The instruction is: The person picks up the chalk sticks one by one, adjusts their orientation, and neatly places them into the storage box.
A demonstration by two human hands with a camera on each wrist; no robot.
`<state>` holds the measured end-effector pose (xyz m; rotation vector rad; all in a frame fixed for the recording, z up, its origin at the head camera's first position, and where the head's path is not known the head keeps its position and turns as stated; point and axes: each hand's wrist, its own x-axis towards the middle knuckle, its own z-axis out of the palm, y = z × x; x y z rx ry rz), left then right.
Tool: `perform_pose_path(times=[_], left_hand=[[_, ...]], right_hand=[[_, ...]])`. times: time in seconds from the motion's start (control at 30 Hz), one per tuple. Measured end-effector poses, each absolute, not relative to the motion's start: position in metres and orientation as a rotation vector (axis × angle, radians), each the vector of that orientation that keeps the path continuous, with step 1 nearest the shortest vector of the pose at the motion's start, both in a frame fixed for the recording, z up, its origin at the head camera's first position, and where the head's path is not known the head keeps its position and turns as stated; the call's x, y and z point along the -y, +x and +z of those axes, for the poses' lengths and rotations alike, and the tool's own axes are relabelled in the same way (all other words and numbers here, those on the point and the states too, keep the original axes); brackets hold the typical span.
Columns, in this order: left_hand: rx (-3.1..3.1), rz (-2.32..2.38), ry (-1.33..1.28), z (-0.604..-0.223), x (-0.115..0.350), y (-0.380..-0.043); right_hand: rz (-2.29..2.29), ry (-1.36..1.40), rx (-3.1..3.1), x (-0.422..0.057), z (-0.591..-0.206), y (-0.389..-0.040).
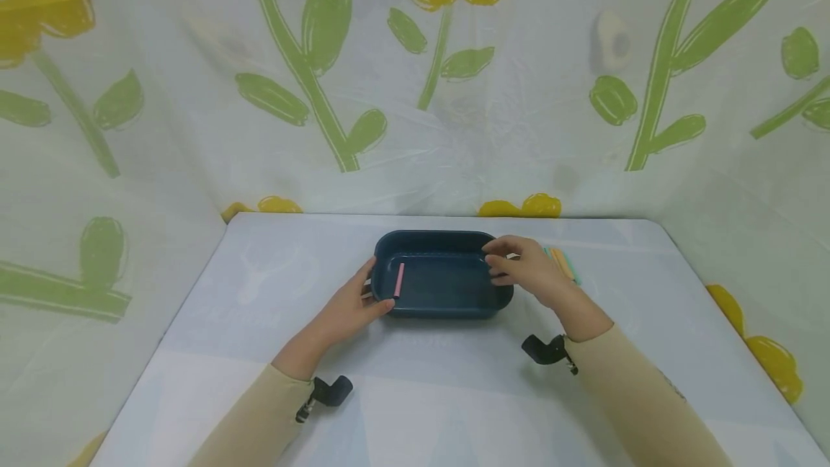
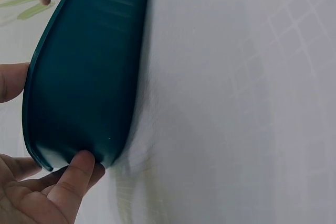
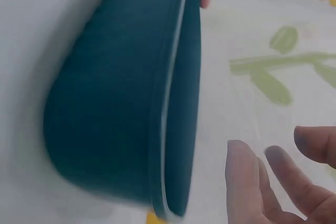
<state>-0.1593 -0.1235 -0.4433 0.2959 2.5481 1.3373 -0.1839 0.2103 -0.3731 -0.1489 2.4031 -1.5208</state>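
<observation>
A dark teal rectangular tray (image 1: 450, 287) with rounded corners sits on the table, and a slim pink stick that looks like chalk (image 1: 399, 280) lies in its left part. My left hand (image 1: 350, 310) holds the tray's left end, thumb at the front corner and fingers against the outer wall. Over the tray's right end hovers my right hand (image 1: 527, 269), its fingers loosely bent. The right wrist view shows nothing between those fingers (image 3: 242, 177). Just right of that hand, several green and orange sticks (image 1: 561, 264) lie on the table, partly hidden behind it.
The white table (image 1: 441, 395) meets a pale curtain with yellow flowers and green leaves (image 1: 454, 150) at its back edge, and similar cloth hangs at both sides. Black wrist mounts stick out from the left sleeve (image 1: 253, 416) and the right sleeve (image 1: 638, 388).
</observation>
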Motion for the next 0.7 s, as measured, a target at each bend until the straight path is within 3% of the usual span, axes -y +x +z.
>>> perform_pose_path(times=[0.43,0.7], left_hand=[[-2.547,1.342,0.311,-0.444,0.125,-0.161],[-2.546,1.342,0.306,-0.445,0.126,-0.162]], right_hand=[[-1.392,-0.195,-2.613,-0.264,-0.352,-0.172],[-1.259,-0.188,-2.745,-0.299,-0.364,-0.181]])
